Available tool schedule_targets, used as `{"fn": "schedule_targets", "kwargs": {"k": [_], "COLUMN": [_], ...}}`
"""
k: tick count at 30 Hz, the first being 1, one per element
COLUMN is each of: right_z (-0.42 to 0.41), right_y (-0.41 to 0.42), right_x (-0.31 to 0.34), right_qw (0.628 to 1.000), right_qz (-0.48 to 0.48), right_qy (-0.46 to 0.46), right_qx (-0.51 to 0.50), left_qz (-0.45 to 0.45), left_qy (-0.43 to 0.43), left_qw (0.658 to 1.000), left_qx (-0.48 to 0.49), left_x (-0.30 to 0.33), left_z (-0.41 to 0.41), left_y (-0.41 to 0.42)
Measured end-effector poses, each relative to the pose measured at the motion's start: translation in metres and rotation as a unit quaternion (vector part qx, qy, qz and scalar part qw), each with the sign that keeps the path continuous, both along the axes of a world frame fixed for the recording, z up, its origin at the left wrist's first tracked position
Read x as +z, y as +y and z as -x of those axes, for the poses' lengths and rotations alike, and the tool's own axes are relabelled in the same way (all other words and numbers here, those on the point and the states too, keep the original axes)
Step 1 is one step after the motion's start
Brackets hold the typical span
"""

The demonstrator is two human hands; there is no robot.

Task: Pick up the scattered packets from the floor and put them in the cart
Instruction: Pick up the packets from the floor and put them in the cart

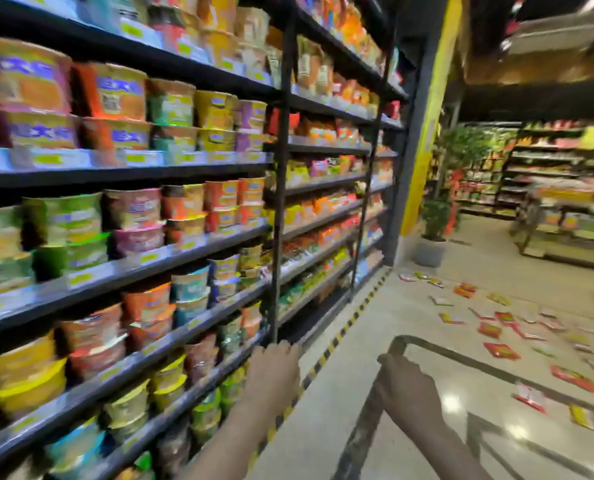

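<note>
Several red and yellow packets lie scattered over the shiny floor at the right, from the far shelf end down to the lower right corner. The cart shows as a dark metal frame in the lower right, blurred by motion. My right hand grips the cart's near left bar, fingers curled round it. My left hand hangs in the air beside the shelf front, seen from the back, fingers curled loosely, holding nothing that I can see.
A tall black shelving unit full of noodle cups and packets lines the left. Yellow-black tape marks its base on the floor. A potted plant and a yellow pillar stand beyond it. More shelves stand at the far right.
</note>
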State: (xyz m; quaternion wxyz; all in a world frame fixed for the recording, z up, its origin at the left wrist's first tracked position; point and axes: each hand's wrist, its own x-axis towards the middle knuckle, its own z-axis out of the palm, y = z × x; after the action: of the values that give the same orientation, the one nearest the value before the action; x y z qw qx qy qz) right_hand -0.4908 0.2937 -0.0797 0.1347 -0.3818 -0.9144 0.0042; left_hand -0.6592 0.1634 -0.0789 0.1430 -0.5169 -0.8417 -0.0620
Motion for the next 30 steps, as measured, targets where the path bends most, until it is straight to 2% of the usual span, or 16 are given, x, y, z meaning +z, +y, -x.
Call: {"fn": "schedule_targets", "kwargs": {"k": [5, 10, 17, 23, 30], "right_z": [-0.063, -0.077, -0.032, 0.007, 0.047], "right_y": [0.101, 0.195, 0.337, 0.463, 0.617], "right_x": [-0.009, -0.026, -0.037, -0.030, -0.050], "right_qw": [0.994, 0.987, 0.977, 0.969, 0.966], "right_qz": [0.016, 0.026, 0.052, 0.049, 0.062], "right_qy": [-0.004, -0.008, 0.013, 0.023, 0.019], "right_qx": [-0.109, -0.158, -0.208, -0.241, -0.249], "left_qz": [0.001, -0.010, -0.022, -0.030, -0.052], "left_qy": [0.003, -0.003, -0.012, -0.007, 0.016], "left_qw": [0.997, 0.991, 0.984, 0.980, 0.971], "left_qx": [-0.080, -0.131, -0.175, -0.197, -0.235], "left_x": [-0.011, -0.029, -0.047, -0.036, -0.068], "left_z": [-0.036, -0.035, 0.021, 0.064, 0.114], "left_y": [0.131, 0.242, 0.403, 0.540, 0.702]}}
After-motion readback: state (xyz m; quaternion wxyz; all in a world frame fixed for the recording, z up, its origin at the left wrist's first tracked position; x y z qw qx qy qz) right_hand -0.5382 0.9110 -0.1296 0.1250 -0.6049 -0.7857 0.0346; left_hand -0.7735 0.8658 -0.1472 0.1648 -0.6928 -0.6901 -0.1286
